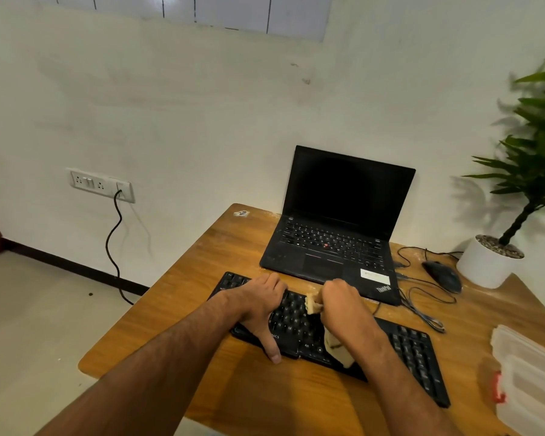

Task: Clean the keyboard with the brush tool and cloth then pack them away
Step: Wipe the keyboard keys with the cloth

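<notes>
Black plastic keyboard, one, full-size with number pad, lying slantwise on the worktop at lower centre of the frame. Judged light and rigid, keys shallow and easily snagged; likely to skate on the smooth wood unless pinned, so best steadied at its left end or front edge.

Left hand, one: laid palm-down on the keyboard's left half, fingers curled over the far edge, thumb hanging down past the near edge. It presses and steadies the board.

Right hand, one: closed in a fist around the cloth, held over the keyboard's middle.

Cloth, one: pale cream, soft and limp, bunched; a tuft shows left of the fist and a fold hangs below it onto the keys. Judged weightless and easily balled up in the fist.

Brush tool: none identifiable.

Translucent container, one, ribbed lid and red latch, at the lower right edge; probably the storage box.

Laptop, one, black, lid up, screen dark, just beyond the keyboard.

Mouse, one, black, right of the laptop, with loose cables beside it; their number cannot be told.

Potted plant, one, white pot, far right.

Wall socket, one, left of frame, one lead plugged in.
</notes>
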